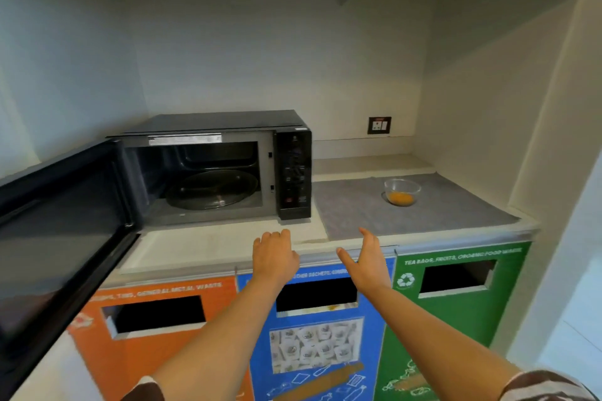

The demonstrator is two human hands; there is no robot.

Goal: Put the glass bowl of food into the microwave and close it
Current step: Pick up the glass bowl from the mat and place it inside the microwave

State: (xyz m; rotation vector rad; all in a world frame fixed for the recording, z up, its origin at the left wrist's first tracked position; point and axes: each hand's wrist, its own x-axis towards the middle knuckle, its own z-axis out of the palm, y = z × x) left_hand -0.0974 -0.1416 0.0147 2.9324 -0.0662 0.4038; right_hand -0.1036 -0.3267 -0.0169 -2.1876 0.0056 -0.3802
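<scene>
A small glass bowl (402, 192) with orange food in its bottom stands on a grey mat (358, 215) to the right of the black microwave (294, 172). The microwave door (62, 221) is swung wide open to the left, and the glass turntable (211, 189) inside carries nothing. My left hand (275, 255) hovers palm down over the counter's front edge, fingers loosely curled, holding nothing. My right hand (369, 259) is beside it, open with thumb and fingers spread, well short of the bowl.
The counter (211, 247) sits in a white alcove with cabinets above and a wall close on the right. A wall socket (379, 125) is behind the bowl. Below the counter are orange (156, 316), blue (317, 296) and green (456, 277) waste bins with slots.
</scene>
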